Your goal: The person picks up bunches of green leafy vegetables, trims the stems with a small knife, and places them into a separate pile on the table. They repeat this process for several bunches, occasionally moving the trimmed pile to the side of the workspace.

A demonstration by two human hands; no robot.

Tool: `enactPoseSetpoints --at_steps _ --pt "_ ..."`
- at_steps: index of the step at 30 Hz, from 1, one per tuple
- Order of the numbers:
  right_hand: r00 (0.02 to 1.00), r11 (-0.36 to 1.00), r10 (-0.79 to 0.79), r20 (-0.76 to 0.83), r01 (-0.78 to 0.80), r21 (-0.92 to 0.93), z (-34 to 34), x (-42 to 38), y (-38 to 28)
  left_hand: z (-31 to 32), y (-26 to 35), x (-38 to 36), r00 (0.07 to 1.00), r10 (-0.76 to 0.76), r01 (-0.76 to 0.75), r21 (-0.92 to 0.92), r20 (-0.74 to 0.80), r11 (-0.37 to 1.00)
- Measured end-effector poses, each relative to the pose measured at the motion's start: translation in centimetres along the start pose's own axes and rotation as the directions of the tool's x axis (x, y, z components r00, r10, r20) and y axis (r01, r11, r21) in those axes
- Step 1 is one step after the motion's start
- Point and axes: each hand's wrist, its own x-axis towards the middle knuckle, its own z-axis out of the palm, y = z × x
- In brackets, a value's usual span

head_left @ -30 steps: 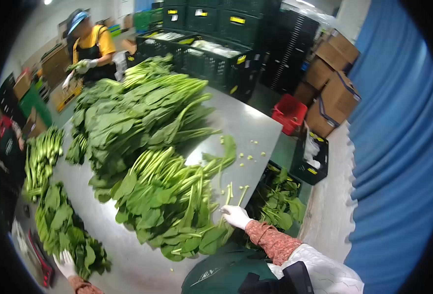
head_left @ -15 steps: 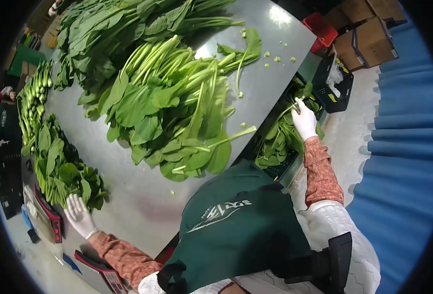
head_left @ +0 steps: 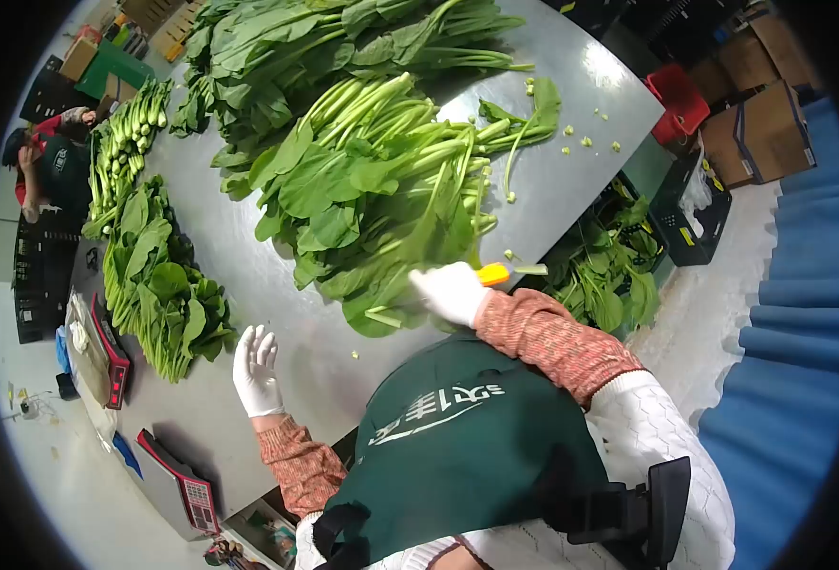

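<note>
My right hand point(head_left: 452, 293), white-gloved and slightly blurred, is over the near leaves of a large pile of leafy greens point(head_left: 343, 185). A yellow-orange handle point(head_left: 493, 274) sticks out at its wrist side, the rest hidden by the hand; a pale stem end shows just beyond it. My left hand point(head_left: 259, 369), also gloved, is raised over the metal table point(head_left: 305, 380) with fingers apart and nothing in it. Nearest to it lies a row of leafy bunches point(head_left: 168, 294), fingertips short of the leaves.
Two red-edged scales point(head_left: 184, 483) stand along the table's left edge. Below the right edge, a crate holds loose leaves point(head_left: 604, 285); a black crate point(head_left: 690, 209) and cardboard boxes point(head_left: 756, 138) are beyond. Darker greens point(head_left: 296, 57) lie at the back. Another person point(head_left: 54, 161) is at far left.
My right hand has come from over the leaf crate back to the pile, the yellow-orange handle now showing. My left hand has drawn back from the left bunches. The view has shifted.
</note>
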Motion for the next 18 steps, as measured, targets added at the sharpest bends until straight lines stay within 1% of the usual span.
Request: enactPoseSetpoints --at_steps 1,2,3,4,5,6,7,8,9,10,11,13,14,15,16,17,18 --pt "0.997 0.999 0.046 -0.060 -0.045 0.017 -0.3 -1.2 1.2 -0.2 -0.1 -0.3 1.000 0.015 -0.015 0.016 0.005 1.000" --pt "0.993 0.993 0.119 -0.028 -0.119 -0.010 -0.3 -2.4 2.9 -0.2 0.0 -0.7 1.000 0.020 -0.020 0.023 -0.012 1.000" --pt "0.982 0.988 0.152 -0.109 -0.153 -0.007 -0.2 -4.2 4.8 -0.5 -0.1 -1.0 0.999 0.023 -0.023 0.027 -0.024 0.999" --pt "0.959 0.962 0.273 -0.076 -0.274 -0.001 -1.5 -6.2 5.9 -1.0 -0.3 -1.3 0.999 0.023 -0.022 0.033 -0.034 0.999" --pt "0.927 0.930 0.367 -0.081 -0.368 -0.005 -2.2 -8.5 7.7 -1.3 -0.6 -1.3 0.999 0.020 -0.018 0.040 -0.043 0.999" --pt "0.873 0.874 0.482 -0.072 -0.485 -0.021 -2.7 -10.5 9.3 -1.5 -0.9 -1.2 0.997 -0.007 0.008 0.021 -0.074 1.000" --pt "0.799 0.801 0.597 -0.076 -0.598 0.000 -3.4 -12.5 10.7 -1.2 -1.1 -1.2 0.997 -0.026 0.028 0.026 -0.077 0.999" --pt "0.750 0.753 0.655 -0.093 -0.659 -0.008 -3.4 -14.8 12.5 -0.8 -1.4 -1.3 0.996 -0.045 0.047 0.031 -0.081 0.998" --pt "0.740 0.750 0.654 -0.155 -0.662 0.008 -3.1 -17.1 14.2 -0.2 -1.7 -1.3 0.995 -0.061 0.064 0.035 -0.084 0.997" --pt "0.723 0.738 0.667 -0.183 -0.674 0.030 -3.0 -18.9 15.4 1.1 -1.8 -1.6 0.997 -0.043 0.045 0.034 -0.059 0.998" --pt "0.696 0.706 0.701 -0.154 -0.708 0.010 -4.5 -19.6 15.1 2.3 -2.1 -1.5 0.998 -0.060 0.061 0.040 -0.027 0.997" --pt "0.640 0.661 0.750 -0.165 -0.732 0.167 -6.4 -19.1 14.6 4.8 -2.4 -1.2 0.995 -0.095 0.092 0.065 0.040 0.994" --pt "0.637 0.665 0.746 -0.193 -0.700 0.261 -7.3 -17.9 14.0 6.6 -2.5 -1.1 0.991 -0.113 0.106 0.093 0.074 0.990" --pt "0.629 0.643 0.757 -0.176 -0.670 0.370 -8.3 -15.8 13.3 8.1 -2.7 -1.0 0.984 -0.111 0.092 0.136 0.138 0.986" --pt "0.640 0.687 0.696 -0.325 -0.463 0.561 -6.7 -13.9 13.8 9.5 -2.8 -1.0 0.978 -0.107 0.078 0.163 0.179 0.984" --pt "0.648 0.573 0.744 -0.166 -0.489 0.658 -8.7 -11.2 12.4 11.0 -2.8 -0.9 0.970 -0.104 0.063 0.187 0.219 0.980" --pt "0.679 0.577 0.682 -0.273 -0.270 0.771 -7.7 -8.3 12.4 12.5 -2.5 -1.1 0.966 -0.100 0.040 0.243 0.239 0.969"
